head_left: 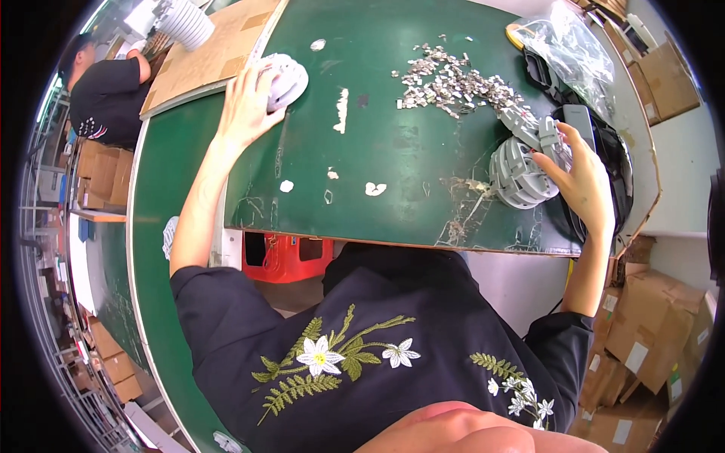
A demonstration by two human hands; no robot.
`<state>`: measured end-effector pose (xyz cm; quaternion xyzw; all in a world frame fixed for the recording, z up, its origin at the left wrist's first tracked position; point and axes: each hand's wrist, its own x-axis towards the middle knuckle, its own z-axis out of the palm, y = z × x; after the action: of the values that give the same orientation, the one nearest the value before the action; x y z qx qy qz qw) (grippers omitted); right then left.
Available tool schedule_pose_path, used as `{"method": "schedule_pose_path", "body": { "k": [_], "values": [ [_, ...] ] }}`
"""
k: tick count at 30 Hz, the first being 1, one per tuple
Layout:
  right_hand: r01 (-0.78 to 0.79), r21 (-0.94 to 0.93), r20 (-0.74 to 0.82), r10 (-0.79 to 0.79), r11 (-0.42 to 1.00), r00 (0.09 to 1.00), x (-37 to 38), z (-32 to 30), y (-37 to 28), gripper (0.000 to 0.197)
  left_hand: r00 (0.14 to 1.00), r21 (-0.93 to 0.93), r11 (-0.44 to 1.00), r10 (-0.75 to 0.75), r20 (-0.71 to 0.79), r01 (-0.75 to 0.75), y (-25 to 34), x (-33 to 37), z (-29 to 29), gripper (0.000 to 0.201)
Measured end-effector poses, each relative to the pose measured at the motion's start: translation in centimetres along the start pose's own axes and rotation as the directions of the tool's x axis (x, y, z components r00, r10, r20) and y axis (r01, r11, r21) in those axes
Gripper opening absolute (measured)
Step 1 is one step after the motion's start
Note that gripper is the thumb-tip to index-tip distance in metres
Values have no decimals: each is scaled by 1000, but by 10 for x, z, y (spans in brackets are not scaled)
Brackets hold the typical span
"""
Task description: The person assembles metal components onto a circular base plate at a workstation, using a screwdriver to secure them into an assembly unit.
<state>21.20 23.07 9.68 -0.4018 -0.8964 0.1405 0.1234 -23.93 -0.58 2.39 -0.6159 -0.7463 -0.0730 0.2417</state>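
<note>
At the far left of the green table, my left hand (246,109) curls round the side of a pale grey round plastic part (290,81), thumb at its near edge. Whether it is one part or a short stack I cannot tell. On the right, my right hand (583,181) has thumb and fingers about a small grey plastic piece (553,142), partly hidden by the hand. Just left of that hand lies a pile of grey curved plastic parts (521,175). Behind the pile, many small metal pieces (445,81) are scattered over the table.
A clear plastic bag (578,57) and a black bag (621,174) lie along the right edge. White scraps (375,189) dot the green table (377,143). Cardboard (204,57) carries stacked white round parts (183,23). Beyond it a person (109,94) works. A red stool (283,258) stands below.
</note>
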Motion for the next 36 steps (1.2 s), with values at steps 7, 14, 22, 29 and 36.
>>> {"method": "schedule_pose_path", "body": {
  "k": [7, 14, 22, 29, 36],
  "values": [
    [-82, 18, 39, 82, 996, 996, 0, -4, 15, 58, 972, -621, 774, -28, -235, -128, 93, 50, -36, 26],
    [38, 74, -176, -24, 997, 984, -10, 22, 24, 50, 692, -684, -117, 180, 699, 720, 267, 157, 1, 45],
    [-105, 692, -375, 480, 715, 793, -24, 19, 64, 33, 844, -802, -264, 157, 513, 536, 285, 170, -9, 30],
    [237, -72, -565, -235, 969, 791, -47, 17, 27, 37, 883, -902, 37, 189, 430, 431, 289, 128, -16, 34],
    [276, 317, -385, -142, 908, 912, -75, 29, 29, 42, 784, -786, -157, 319, 533, 598, 288, 131, -22, 65]
  ]
}}
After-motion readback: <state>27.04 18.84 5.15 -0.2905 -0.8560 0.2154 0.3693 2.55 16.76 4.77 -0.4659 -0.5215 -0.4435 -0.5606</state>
